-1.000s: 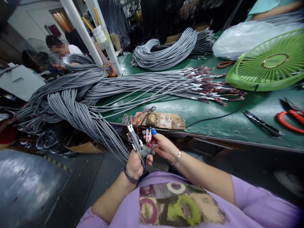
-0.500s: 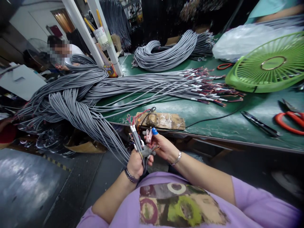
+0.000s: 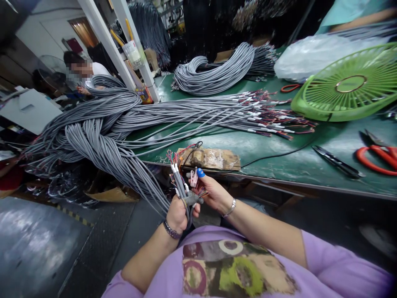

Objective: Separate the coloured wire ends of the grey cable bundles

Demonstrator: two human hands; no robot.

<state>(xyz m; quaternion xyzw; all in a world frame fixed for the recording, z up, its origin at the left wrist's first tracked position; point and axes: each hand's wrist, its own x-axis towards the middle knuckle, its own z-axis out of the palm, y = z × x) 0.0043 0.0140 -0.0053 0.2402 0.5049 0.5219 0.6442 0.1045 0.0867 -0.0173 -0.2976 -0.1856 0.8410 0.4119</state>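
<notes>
While left hand [image 3: 176,213] clamps cables [image 3: 179,181] in front of wood block [image 3: 217,159] | right hand [image 3: 215,192] seemingly pinches clip [image 3: 194,178] | loose wires [image 3: 170,157] could snag, being crowded together

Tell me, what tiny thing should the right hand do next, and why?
Perhaps the right hand should gently spread the thin coloured wires by its fingers: they look bunched together, and the left hand is gripping the grey cables to steady them.
</notes>
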